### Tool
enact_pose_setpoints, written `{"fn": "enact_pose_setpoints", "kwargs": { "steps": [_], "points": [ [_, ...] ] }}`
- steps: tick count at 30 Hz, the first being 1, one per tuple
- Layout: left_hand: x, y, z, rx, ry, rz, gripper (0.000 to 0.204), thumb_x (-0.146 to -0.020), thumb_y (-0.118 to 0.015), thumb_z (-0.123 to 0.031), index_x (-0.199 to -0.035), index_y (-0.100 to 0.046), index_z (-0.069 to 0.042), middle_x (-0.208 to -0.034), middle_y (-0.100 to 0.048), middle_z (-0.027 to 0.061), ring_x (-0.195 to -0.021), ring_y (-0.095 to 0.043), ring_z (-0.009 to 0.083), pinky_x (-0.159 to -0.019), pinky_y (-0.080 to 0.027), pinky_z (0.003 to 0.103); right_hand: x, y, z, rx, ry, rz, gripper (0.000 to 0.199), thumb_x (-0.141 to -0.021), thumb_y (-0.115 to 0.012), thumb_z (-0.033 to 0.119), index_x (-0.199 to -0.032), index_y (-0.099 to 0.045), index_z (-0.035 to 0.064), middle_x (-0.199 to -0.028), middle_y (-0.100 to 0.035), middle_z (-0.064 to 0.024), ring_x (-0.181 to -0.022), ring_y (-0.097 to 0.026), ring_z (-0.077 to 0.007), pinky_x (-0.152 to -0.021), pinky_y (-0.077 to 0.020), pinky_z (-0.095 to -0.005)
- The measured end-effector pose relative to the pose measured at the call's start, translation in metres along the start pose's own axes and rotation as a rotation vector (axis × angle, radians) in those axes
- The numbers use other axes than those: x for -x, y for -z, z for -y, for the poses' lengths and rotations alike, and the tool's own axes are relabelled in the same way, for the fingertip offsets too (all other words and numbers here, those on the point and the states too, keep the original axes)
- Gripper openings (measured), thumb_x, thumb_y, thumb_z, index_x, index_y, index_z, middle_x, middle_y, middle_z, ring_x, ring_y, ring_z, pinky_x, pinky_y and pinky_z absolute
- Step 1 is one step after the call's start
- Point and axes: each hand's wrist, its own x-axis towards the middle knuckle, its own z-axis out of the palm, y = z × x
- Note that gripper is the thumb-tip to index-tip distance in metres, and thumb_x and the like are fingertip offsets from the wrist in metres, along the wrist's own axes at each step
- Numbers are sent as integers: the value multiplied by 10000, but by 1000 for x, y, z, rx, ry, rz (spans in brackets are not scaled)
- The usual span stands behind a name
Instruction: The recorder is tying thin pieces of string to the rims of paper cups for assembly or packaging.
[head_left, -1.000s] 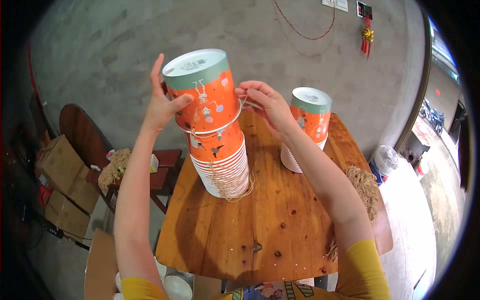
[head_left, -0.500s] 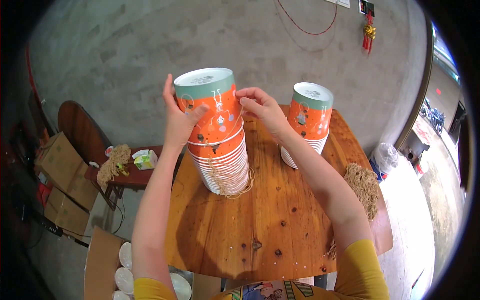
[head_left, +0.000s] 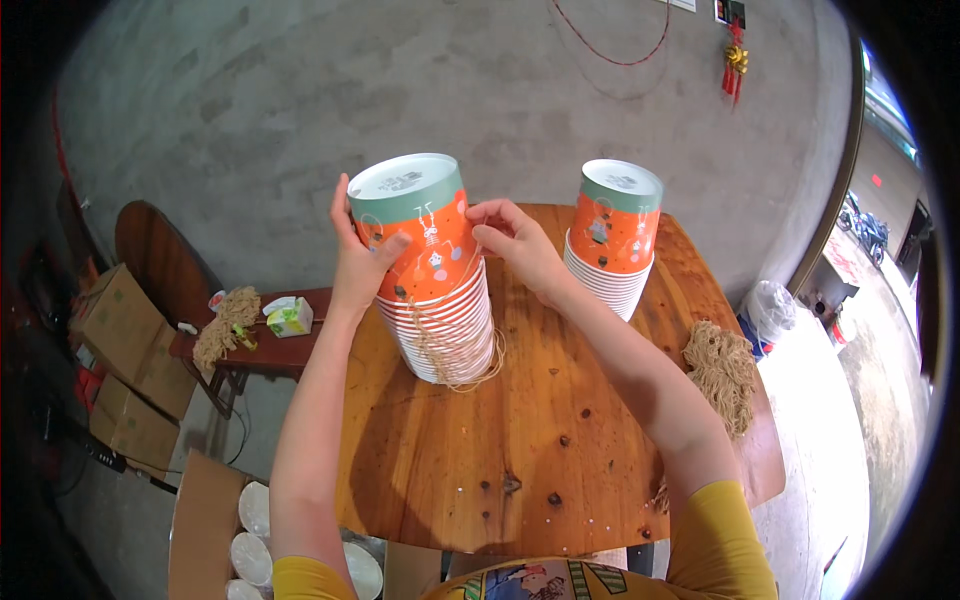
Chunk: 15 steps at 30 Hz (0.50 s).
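A tall stack of upside-down paper buckets (head_left: pixel 440 325) stands on the wooden table in front of me. Its top paper bucket (head_left: pixel 428 245) is orange with a green band and a white base. My left hand (head_left: pixel 362 260) is wrapped round the left side of this bucket, thumb across its front. At the bucket's right side my right hand (head_left: pixel 512 242) pinches thumb and forefinger together on a thin tan string. More loops of tan string (head_left: pixel 458 358) hang down the front and right of the stack.
A second stack of matching buckets (head_left: pixel 612 235) stands at the right. A bundle of tan string (head_left: pixel 722 375) lies on the wooden table's (head_left: pixel 520 460) right edge. Far left, a bench (head_left: pixel 265 345) holds more string and a tissue pack (head_left: pixel 290 317). Cardboard boxes (head_left: pixel 130 350) stand beyond it.
The top bucket has slid down over the stack with both hands, covering the orange band that showed beneath its rim. The right hand keeps its pinch at the bucket's side.
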Motion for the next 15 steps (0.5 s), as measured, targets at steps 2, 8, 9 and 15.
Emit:
{"fn": "enact_pose_setpoints", "kwargs": {
  "steps": [2,8,9,15],
  "points": [
    [3,-2,4,23,8,-5,1133,-752,-818,-390,-1516,-25,-122,-1464,-272,166,-1346,-340,287,-1111,-324,429,6,8,-2,207,-18,26,251,-923,-586,111,-1163,-554,43,-1101,-597,-50,-999,-592,-143,-894,-494,-306],
    [10,-1,9,-73,-28,-67,1024,-818,-763,-352,-1520,-63,-94,-1493,-237,163,-1387,-266,278,-1142,-260,416,29,82,40,1330,382,-272,310,-865,-612,179,-1143,-575,46,-1100,-596,-138,-1074,-555,-337,-894,-465,-438],
    [12,-3,10,-117,-53,-98,966,-851,-729,-331,-1519,-76,-83,-1495,-239,168,-1395,-255,282,-1151,-240,417,27,103,42,1460,454,-351,332,-863,-629,219,-1141,-580,45,-1098,-603,-127,-1110,-535,-328,-929,-441,-450],
    [53,-56,-23,-574,-368,-397,559,-902,-566,-146,-1404,-354,-23,-1465,-325,169,-1358,-324,316,-1113,-279,434,46,169,48,1691,226,-352,265,-831,-663,222,-1064,-611,110,-1003,-633,-82,-1054,-574,-273,-931,-433,-433]
  ]
}}
